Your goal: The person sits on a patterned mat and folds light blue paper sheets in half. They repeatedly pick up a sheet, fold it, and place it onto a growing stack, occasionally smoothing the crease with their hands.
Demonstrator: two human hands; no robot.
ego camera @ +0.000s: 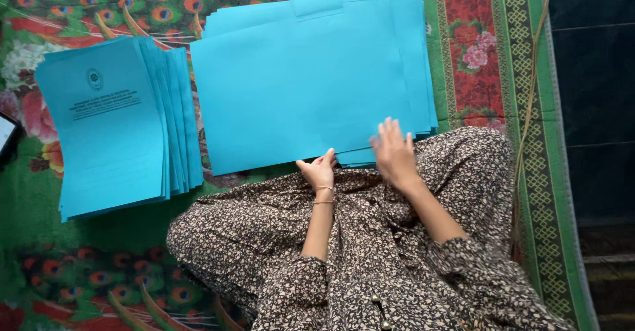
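Head view looks down on a wide stack of plain turquoise sheets [304, 80] lying flat on a patterned mat [476, 73], just beyond both hands. The sheets are large, smooth and unprinted on the side that shows, laid in a loose pile whose edges fan out at the right side and along the near edge; a few small tabs of the same colour stick out at the far edge. The near edge of the pile rests against the person's lap, which is covered by a dark floral dress [370, 265].

The left hand [319, 171] sits at the near edge of the pile, fingers curled and thumb raised, pinching the lower edge of the top sheet; thin bracelets circle the wrist. The forearm runs straight back toward the body. The right hand [393, 151], just beside the left one, lies flat with fingers spread and pointing away, palm down on the near right corner of the pile; it is blurred, so whether it grips a sheet or only presses on it cannot be told. Its forearm slants back to the right.

Well off to the left of the left hand lies a second, narrower stack of turquoise printed sheets [109, 123], fanned at its right edge, with a round emblem and lines of dark print on top
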